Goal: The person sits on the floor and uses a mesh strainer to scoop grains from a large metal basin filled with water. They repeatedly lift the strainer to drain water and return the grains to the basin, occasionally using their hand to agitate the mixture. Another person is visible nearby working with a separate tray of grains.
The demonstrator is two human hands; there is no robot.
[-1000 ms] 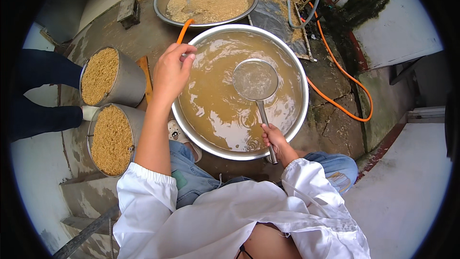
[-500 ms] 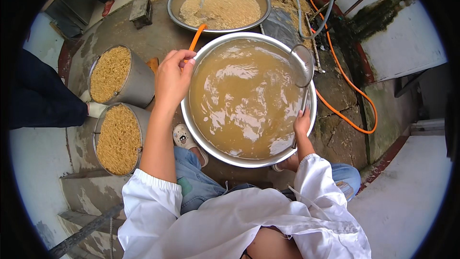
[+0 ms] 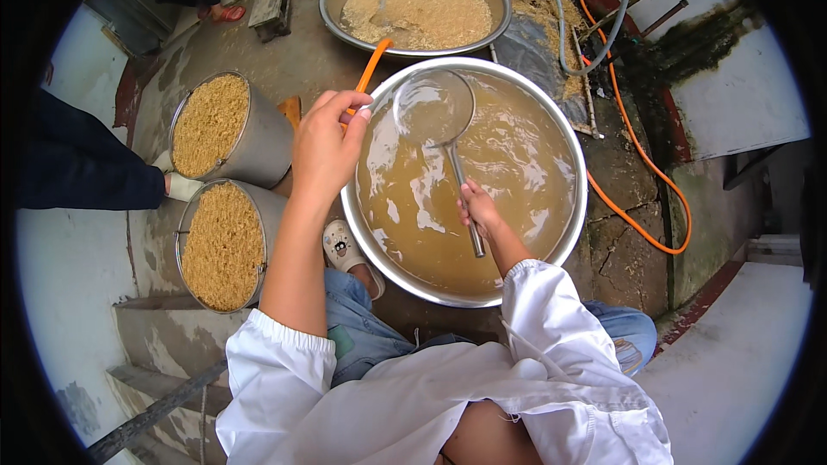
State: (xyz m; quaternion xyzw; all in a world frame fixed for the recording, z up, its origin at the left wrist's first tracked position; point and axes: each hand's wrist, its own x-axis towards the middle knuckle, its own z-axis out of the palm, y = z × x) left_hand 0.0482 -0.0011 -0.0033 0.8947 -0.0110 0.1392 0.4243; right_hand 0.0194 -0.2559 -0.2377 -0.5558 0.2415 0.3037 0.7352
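Observation:
My right hand (image 3: 481, 207) is closed around the handle of a round wire skimmer (image 3: 457, 170). Its fine mesh head is over the far left part of a wide metal basin (image 3: 579, 198) of cloudy brown water; whether the mesh touches the surface I cannot tell. At the basin's left rim, my left hand (image 3: 327, 145) pinches an orange hose (image 3: 372, 67) between thumb and fingers. The hose rises past the fingertips toward a second basin (image 3: 331, 13), which holds pale wet grain. Part of the hose is hidden behind my left hand.
Two metal buckets (image 3: 274, 142) heaped with golden grain stand at the left, beside a person in dark trousers (image 3: 95, 159). A grey hose (image 3: 564, 30) arches over the far basin. More orange hose (image 3: 642, 142) loops along the right. A small block stool (image 3: 271, 9) stands at the far left.
My right hand has carried the skimmer from the basin's right rim leftward over the water. My left hand keeps its pinch on the hose. The view has shifted slightly.

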